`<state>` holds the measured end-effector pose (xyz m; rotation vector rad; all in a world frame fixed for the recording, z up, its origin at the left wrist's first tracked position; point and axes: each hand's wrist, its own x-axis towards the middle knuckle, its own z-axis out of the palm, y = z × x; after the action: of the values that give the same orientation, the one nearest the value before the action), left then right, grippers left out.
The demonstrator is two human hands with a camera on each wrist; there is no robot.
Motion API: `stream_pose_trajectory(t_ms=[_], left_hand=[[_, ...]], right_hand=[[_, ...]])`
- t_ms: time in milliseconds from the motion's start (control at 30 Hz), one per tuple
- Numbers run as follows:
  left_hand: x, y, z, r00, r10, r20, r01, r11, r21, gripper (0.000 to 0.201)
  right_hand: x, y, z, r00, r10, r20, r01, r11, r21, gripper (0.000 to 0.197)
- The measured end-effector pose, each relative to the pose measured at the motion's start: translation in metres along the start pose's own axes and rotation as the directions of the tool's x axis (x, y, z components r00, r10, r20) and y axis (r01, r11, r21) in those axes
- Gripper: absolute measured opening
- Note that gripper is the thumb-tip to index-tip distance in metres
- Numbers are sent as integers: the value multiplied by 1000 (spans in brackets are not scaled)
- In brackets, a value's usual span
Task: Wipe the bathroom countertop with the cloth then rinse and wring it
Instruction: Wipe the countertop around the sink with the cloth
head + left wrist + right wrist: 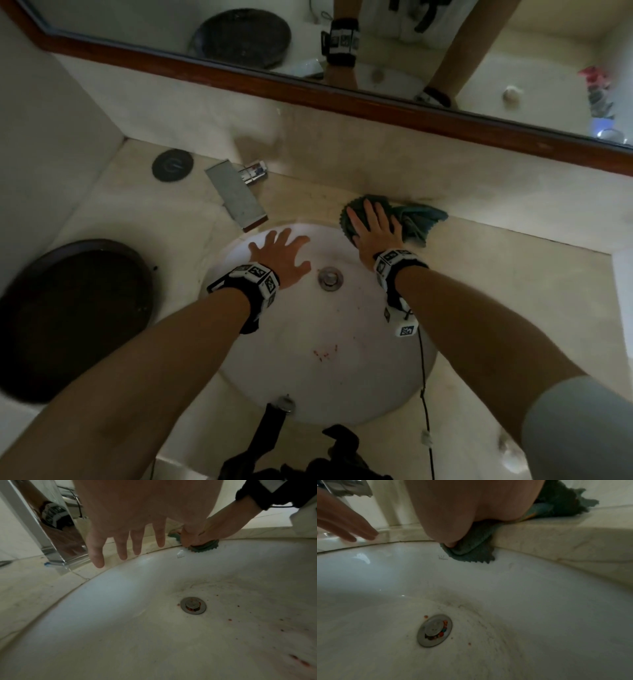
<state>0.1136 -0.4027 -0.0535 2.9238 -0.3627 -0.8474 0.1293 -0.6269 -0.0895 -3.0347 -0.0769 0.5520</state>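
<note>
Left hand (279, 255) splayed, empty, above the sink (359, 387); right hand (371, 228) flat on the teal cloth (416, 219) at the countertop (496, 274) edge.

Head camera overhead, facing down; both wrist cameras close, sharing sink (120, 615) drain (434, 630)

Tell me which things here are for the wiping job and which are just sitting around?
For the job:
- cloth, pressed flat under the right hand
- countertop
- sink and faucet, for rinsing
- left hand, open over the sink

Just sitting around:
- dark round tray
- small black disc
- small tube behind the faucet
- mirror
</note>
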Motion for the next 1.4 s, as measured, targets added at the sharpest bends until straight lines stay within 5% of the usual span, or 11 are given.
stream_pose_trajectory(t_ms=[467,700,1400], left_hand=[[-27,31,-8,990,137,-15,-136,990,36,61],[-34,38,-2,982,189,5,-189,981,35,60],[-22,-29,1,995,-78,-64,77,997,-27,59]], right_hand=[[-128,64,42,933,357,39,-358,933,40,61],[-149,62,54,911,411,33,-413,908,76,63],[-23,20,7,991,130,24,-131,991,39,56]])
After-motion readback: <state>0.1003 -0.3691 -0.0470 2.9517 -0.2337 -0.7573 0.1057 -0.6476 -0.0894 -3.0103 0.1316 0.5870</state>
